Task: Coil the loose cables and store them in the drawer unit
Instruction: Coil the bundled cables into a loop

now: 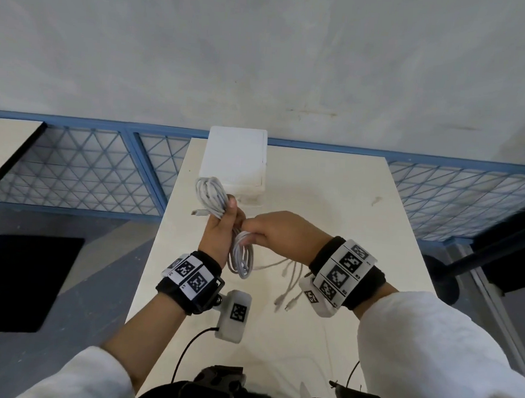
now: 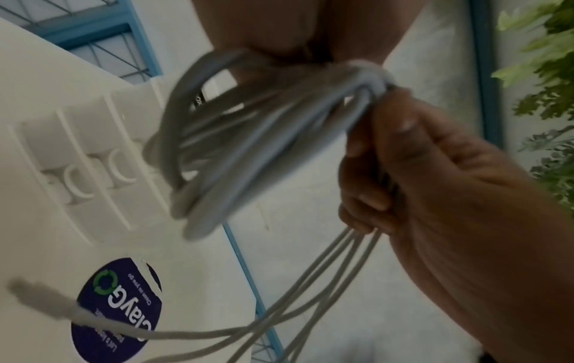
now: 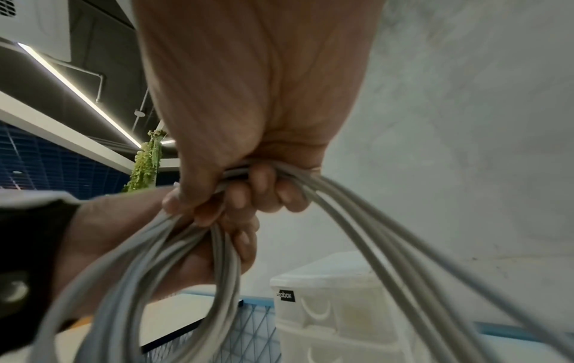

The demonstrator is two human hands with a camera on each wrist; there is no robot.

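Note:
A bundle of white cables (image 1: 212,199) is gripped at its middle by my left hand (image 1: 223,227), with loops above the fist and more loops (image 1: 242,258) hanging below. My right hand (image 1: 265,229) grips the loose strands (image 3: 357,203) right beside the left hand; their ends (image 1: 286,294) trail down toward the table. In the left wrist view the coil (image 2: 236,140) fans out from my left fingers (image 2: 372,147). The white drawer unit (image 1: 234,164) stands on the table just behind the hands, its drawers (image 2: 77,172) pushed in.
The narrow white table (image 1: 344,233) runs forward from me to a blue mesh railing (image 1: 89,165). A grey wall (image 1: 262,62) rises behind the railing. A dark square object (image 1: 23,277) lies on the floor at the left.

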